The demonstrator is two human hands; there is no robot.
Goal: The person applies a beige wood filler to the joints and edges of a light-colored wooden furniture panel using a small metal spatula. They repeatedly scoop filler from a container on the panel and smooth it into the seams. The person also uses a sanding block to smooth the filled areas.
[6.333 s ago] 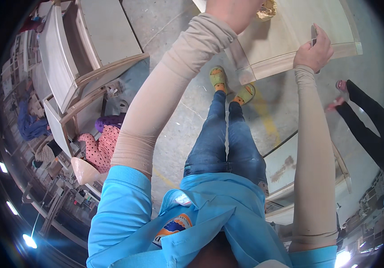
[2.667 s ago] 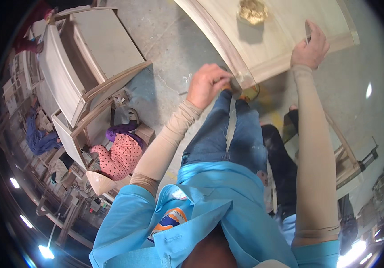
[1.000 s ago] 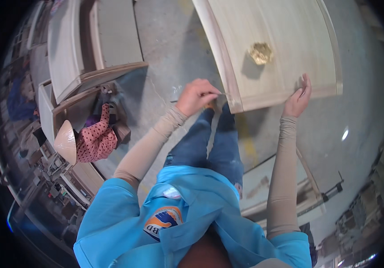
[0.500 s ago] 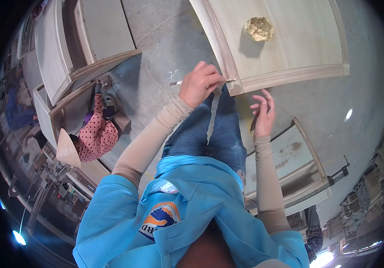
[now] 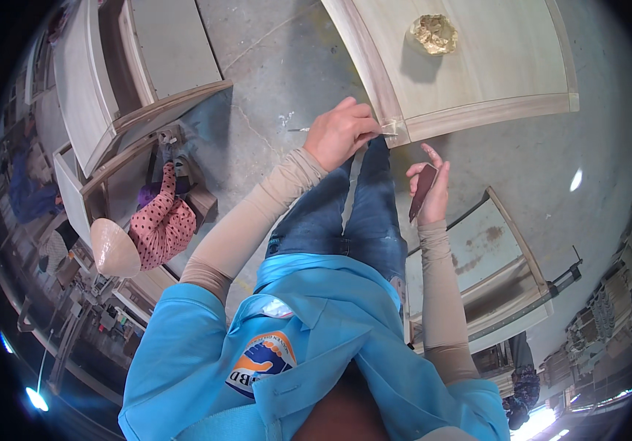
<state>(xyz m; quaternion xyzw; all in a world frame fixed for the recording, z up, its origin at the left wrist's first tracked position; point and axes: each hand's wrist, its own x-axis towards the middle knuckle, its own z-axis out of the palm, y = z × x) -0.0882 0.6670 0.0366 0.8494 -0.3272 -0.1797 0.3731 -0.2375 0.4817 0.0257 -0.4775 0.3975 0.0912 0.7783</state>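
Observation:
My left hand [image 5: 343,134] is closed in a pinch around a thin, flat-ended tool [image 5: 298,130], whose exact kind I cannot make out. One end sticks out to the left; the other touches or nearly touches the near-left corner of a pale framed wooden panel [image 5: 492,70]. Just below that edge, my right hand [image 5: 437,197] keeps a flat reddish-brown piece [image 5: 423,191], like folded sandpaper, against its palm. Its index finger points up and the other fingers are partly bent. A crumpled gold-coloured lump or wrapper [image 5: 434,34] rests on the panel.
At the left, a person in a dotted pink top and conical hat [image 5: 116,248] works beside large wooden furniture frames [image 5: 176,95]. Another wooden frame [image 5: 507,228] with a clamp [image 5: 567,278] lies to my right. Stacked boards [image 5: 613,294] line the far right.
The tool in my left hand has turned, so its outer end looks thinner. My right hand has rotated, bringing the reddish-brown piece into clear view. The panel sits slightly higher in view.

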